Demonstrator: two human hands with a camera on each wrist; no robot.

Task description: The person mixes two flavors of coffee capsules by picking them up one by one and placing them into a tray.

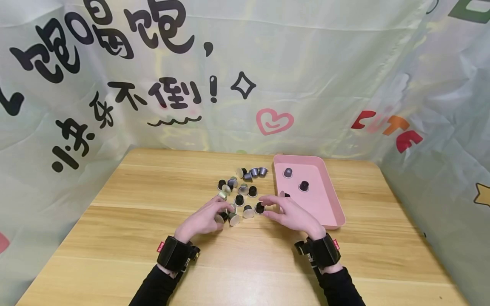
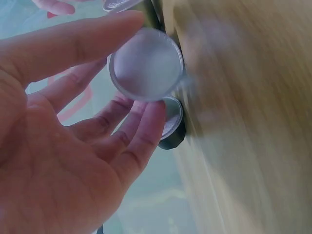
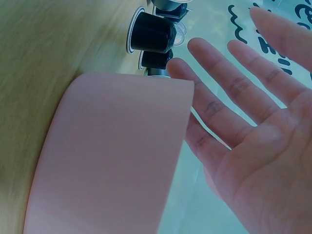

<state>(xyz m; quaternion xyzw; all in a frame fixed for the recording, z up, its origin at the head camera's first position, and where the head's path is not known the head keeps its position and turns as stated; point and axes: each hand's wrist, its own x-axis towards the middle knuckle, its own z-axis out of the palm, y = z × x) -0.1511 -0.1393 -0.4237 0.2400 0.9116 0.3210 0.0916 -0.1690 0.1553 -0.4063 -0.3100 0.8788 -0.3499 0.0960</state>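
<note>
Several small coffee capsules (image 1: 239, 200), black, grey and silver with pale lids, lie in a loose cluster at mid-table. My left hand (image 1: 204, 217) reaches over the near left capsules. Its thumb and loosely bent fingers lie around one pale-lidded capsule (image 2: 146, 64) on the table; whether they press on it is hard to see. My right hand (image 1: 287, 211) hovers over the left rim of a pink tray (image 1: 321, 208), fingers spread, palm bare in the right wrist view. Its fingertips are near a black capsule (image 1: 259, 208) outside the tray.
Inside the tray are a grey-purple capsule (image 1: 288, 172) and a black capsule (image 1: 304, 185), with another partly behind the right hand. Grey-purple capsules (image 1: 254, 172) lie at the back. A printed cloth (image 1: 329, 85) hangs behind the wooden table (image 1: 153, 182).
</note>
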